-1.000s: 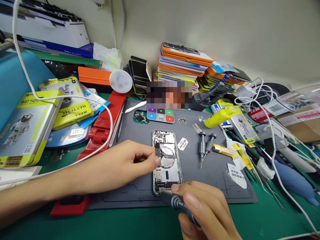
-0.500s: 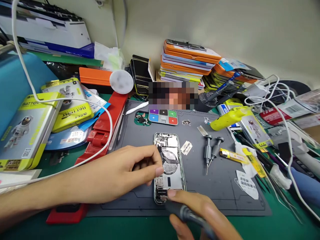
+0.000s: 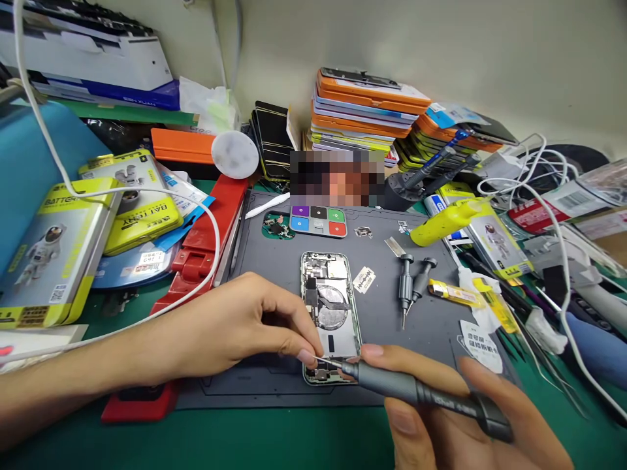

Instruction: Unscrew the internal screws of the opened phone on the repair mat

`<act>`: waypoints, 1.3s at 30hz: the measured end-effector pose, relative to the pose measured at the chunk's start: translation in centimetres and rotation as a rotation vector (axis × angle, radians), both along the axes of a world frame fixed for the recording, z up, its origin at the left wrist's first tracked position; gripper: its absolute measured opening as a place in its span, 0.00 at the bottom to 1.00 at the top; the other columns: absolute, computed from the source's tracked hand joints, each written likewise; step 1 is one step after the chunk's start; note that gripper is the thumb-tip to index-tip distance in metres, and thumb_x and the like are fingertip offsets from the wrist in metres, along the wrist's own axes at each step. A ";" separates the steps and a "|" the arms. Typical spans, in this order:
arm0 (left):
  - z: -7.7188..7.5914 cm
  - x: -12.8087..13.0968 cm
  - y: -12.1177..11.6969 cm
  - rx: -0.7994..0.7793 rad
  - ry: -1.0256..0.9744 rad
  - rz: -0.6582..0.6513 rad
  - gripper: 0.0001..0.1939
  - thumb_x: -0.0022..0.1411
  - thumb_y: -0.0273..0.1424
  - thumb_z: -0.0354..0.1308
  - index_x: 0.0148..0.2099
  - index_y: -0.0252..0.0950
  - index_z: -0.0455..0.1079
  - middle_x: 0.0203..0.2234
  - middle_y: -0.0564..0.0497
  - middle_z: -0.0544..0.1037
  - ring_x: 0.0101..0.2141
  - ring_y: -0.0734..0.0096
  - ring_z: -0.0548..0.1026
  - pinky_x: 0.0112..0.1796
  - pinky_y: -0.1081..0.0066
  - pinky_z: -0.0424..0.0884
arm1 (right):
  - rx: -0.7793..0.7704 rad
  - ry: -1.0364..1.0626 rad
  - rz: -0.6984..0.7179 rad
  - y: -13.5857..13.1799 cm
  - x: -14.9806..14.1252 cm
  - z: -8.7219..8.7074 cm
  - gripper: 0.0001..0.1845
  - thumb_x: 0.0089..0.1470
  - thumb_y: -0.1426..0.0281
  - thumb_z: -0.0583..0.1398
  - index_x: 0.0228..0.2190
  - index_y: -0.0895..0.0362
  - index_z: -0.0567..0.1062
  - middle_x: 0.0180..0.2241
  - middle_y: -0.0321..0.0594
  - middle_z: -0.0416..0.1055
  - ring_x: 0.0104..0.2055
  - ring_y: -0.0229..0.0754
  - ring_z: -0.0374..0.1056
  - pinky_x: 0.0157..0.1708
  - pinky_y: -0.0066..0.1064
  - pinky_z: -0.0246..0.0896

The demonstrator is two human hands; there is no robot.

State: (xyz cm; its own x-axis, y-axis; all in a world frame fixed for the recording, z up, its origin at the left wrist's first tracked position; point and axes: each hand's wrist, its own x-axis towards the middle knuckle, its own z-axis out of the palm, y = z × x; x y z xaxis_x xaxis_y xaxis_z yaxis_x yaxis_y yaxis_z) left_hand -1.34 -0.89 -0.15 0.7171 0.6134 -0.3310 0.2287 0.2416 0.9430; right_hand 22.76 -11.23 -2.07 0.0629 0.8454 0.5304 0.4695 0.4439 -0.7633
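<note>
An opened phone housing (image 3: 345, 326) lies on the grey work mat, its inner parts and round coil showing. My right hand (image 3: 441, 398) is closed around a grey precision screwdriver (image 3: 416, 390), held nearly level across the lower end of the phone. The thin tip points left and meets the fingertips of my left hand (image 3: 274, 326). Thumb and forefinger of that hand are pinched together over the phone's left edge; whatever is between them is too small to make out. Two more screwdrivers (image 3: 405, 287) lie to the right, beside a razor blade (image 3: 364, 280).
A coloured screw tray (image 3: 318, 228) and a small circuit board (image 3: 277, 226) sit at the mat's back. On the left are a red clamp (image 3: 196, 267) and yellow battery boxes (image 3: 53, 261). A yellow bottle (image 3: 441, 225), tweezers and white cables crowd the right.
My right hand has lifted and turned the screwdriver so its tip points left to my left fingertips. My left hand has moved slightly down the phone, its fingers now pinched at the tip.
</note>
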 end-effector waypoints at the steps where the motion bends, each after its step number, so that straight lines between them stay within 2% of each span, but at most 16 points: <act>1: 0.0 0.0 0.0 -0.004 -0.005 -0.001 0.05 0.71 0.34 0.70 0.45 0.43 0.88 0.40 0.60 0.90 0.43 0.71 0.86 0.46 0.80 0.76 | 0.007 0.028 -0.015 0.0 -0.3 -0.2 0.36 0.58 0.83 0.67 0.64 0.51 0.67 0.42 0.38 0.88 0.34 0.46 0.86 0.30 0.32 0.85; 6: 0.0 -0.1 0.1 -0.011 0.001 -0.002 0.05 0.71 0.33 0.70 0.44 0.42 0.88 0.39 0.59 0.90 0.43 0.71 0.87 0.46 0.79 0.77 | 0.037 0.045 -0.124 -0.3 -1.3 -0.5 0.27 0.62 0.81 0.64 0.60 0.56 0.69 0.41 0.39 0.87 0.32 0.41 0.84 0.29 0.30 0.83; 8: 0.1 -0.1 0.0 -0.015 0.002 -0.002 0.05 0.71 0.33 0.70 0.43 0.42 0.88 0.39 0.59 0.90 0.42 0.71 0.87 0.46 0.80 0.77 | 0.035 -0.026 -0.127 -0.2 -1.3 -0.3 0.22 0.63 0.79 0.64 0.57 0.58 0.71 0.40 0.40 0.87 0.33 0.41 0.84 0.26 0.29 0.81; 12: 0.2 -0.1 0.0 -0.026 -0.007 -0.004 0.05 0.71 0.33 0.69 0.44 0.42 0.87 0.39 0.59 0.90 0.43 0.71 0.86 0.47 0.78 0.77 | 0.053 -0.114 -0.094 0.2 -1.0 0.0 0.19 0.64 0.79 0.64 0.55 0.58 0.73 0.39 0.39 0.87 0.35 0.40 0.85 0.24 0.26 0.79; 19: 0.1 0.0 0.1 -0.020 -0.010 -0.002 0.05 0.71 0.33 0.69 0.44 0.42 0.87 0.39 0.59 0.90 0.43 0.72 0.86 0.46 0.79 0.76 | 0.037 0.136 -0.089 0.0 -1.7 -0.7 0.32 0.61 0.84 0.65 0.62 0.55 0.67 0.44 0.39 0.87 0.40 0.43 0.86 0.37 0.32 0.85; 26: 0.0 0.0 0.1 0.005 0.005 -0.008 0.05 0.71 0.34 0.70 0.45 0.42 0.87 0.40 0.59 0.90 0.43 0.71 0.86 0.46 0.79 0.76 | -0.010 0.167 -0.063 0.0 -1.1 -0.4 0.31 0.60 0.85 0.65 0.60 0.53 0.68 0.43 0.41 0.87 0.37 0.46 0.86 0.30 0.34 0.84; 32: 0.0 -0.1 0.1 0.011 -0.014 -0.011 0.06 0.72 0.35 0.69 0.44 0.42 0.87 0.39 0.59 0.90 0.42 0.71 0.87 0.46 0.79 0.77 | 0.001 0.203 -0.091 -0.1 -2.0 -0.5 0.31 0.61 0.84 0.65 0.61 0.53 0.68 0.43 0.39 0.87 0.36 0.43 0.85 0.35 0.34 0.85; 34: 0.1 0.0 0.2 0.009 -0.019 -0.018 0.06 0.72 0.35 0.69 0.44 0.42 0.87 0.39 0.59 0.90 0.43 0.71 0.87 0.46 0.79 0.77 | 0.006 0.183 -0.093 -0.1 -2.0 -0.5 0.31 0.60 0.84 0.65 0.61 0.53 0.68 0.43 0.39 0.87 0.37 0.43 0.85 0.36 0.33 0.85; 39: 0.2 0.0 0.1 -0.012 -0.026 -0.010 0.05 0.72 0.34 0.68 0.44 0.42 0.86 0.39 0.59 0.90 0.43 0.71 0.87 0.47 0.79 0.77 | 0.004 0.070 -0.073 -0.1 -0.9 -0.4 0.31 0.61 0.83 0.65 0.62 0.55 0.67 0.43 0.41 0.87 0.36 0.43 0.86 0.29 0.29 0.83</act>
